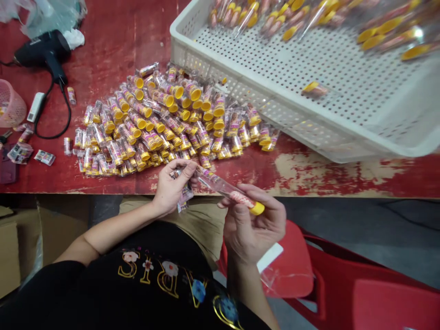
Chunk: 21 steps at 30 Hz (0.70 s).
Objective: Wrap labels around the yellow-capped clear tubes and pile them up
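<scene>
Just past the table's front edge, my right hand (256, 220) grips a yellow-capped tube (242, 199) between thumb and fingers, its cap towards the palm. Clear film stretches from the tube to my left hand (173, 185), whose thumb and fingers pinch the film's far end. Small printed wrappers (185, 197) also hang from my left hand, partly hidden by its fingers. Beyond both hands, a large pile of wrapped yellow-capped tubes (147, 123) lies on the red table (113, 41).
A white perforated crate (292, 105) holding longer yellow-capped packs (250, 16) stands at the back right. A black heat gun (44, 50), a pink basket (12, 105) and loose wrappers are at the left. Red chairs (292, 270) stand below the table at the right.
</scene>
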Each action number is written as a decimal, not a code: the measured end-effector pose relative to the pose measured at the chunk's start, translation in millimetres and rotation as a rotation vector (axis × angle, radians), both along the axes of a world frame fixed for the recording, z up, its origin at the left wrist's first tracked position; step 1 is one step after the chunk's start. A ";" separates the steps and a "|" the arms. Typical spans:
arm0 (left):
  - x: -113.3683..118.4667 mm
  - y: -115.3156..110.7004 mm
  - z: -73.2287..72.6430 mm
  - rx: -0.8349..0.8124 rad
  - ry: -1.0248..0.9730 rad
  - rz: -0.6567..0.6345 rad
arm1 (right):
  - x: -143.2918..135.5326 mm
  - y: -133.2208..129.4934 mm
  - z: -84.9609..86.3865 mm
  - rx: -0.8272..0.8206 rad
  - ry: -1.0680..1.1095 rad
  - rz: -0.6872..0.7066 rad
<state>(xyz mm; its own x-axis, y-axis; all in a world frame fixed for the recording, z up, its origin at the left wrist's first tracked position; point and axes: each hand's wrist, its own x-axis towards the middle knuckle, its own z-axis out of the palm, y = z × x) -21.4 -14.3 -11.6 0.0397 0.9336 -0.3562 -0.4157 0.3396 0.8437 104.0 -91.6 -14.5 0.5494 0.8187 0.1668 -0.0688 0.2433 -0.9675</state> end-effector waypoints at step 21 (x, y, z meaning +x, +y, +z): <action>3.0 -2.5 12.2 -0.074 -0.142 -0.199 | 17.9 -16.2 4.8 -0.010 -0.473 0.262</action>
